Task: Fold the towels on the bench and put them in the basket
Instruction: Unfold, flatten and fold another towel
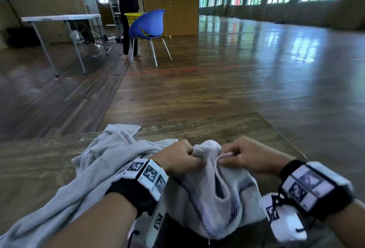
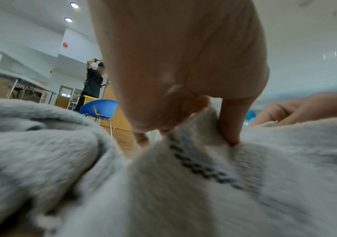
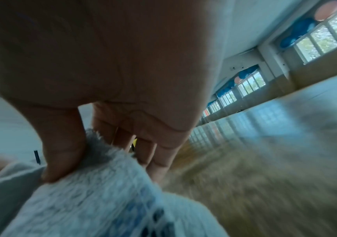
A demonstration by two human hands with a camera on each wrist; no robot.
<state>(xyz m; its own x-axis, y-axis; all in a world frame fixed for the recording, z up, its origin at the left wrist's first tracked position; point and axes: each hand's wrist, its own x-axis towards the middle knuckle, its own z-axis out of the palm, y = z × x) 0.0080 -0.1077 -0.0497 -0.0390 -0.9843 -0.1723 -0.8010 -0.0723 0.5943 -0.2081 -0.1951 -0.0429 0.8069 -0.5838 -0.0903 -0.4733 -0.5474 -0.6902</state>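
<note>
So we're looking down at both hands low in the middle of the head view, and they're both gripping the same towel (image 1: pixel 209 198), the pale grey one with a dark dotted stripe running across it. The left hand (image 1: pixel 178 157) is curling its fingers tight round a bunched bit of the top edge, and the left wrist view is showing the thumb (image 2: pixel 232 121) pressing into the fabric right next to that stripe. The right hand (image 1: pixel 247 155) is pinching the hem just beside it, thumb on the near side and fingers (image 3: pixel 143 144) curling over the far side in the right wrist view. The two hands are sitting close together with only a fold of cloth between them, and the towel is hanging down from them toward the bottom of the frame. A second towel (image 1: pixel 92 166), plain grey and crumpled, is lying on the wooden bench (image 1: pixel 207 129) toward the lower left, partly under the left forearm. The yellow basket (image 1: pixel 132 19) is sitting way off in the upper left of the frame, behind a blue chair (image 1: pixel 148 24), with another person (image 1: pixel 126 0) standing right by it and a white folding table (image 1: pixel 61 17) further left. Both wrist views are coming out pretty blurry, so we can't tell much more about the grip.
</note>
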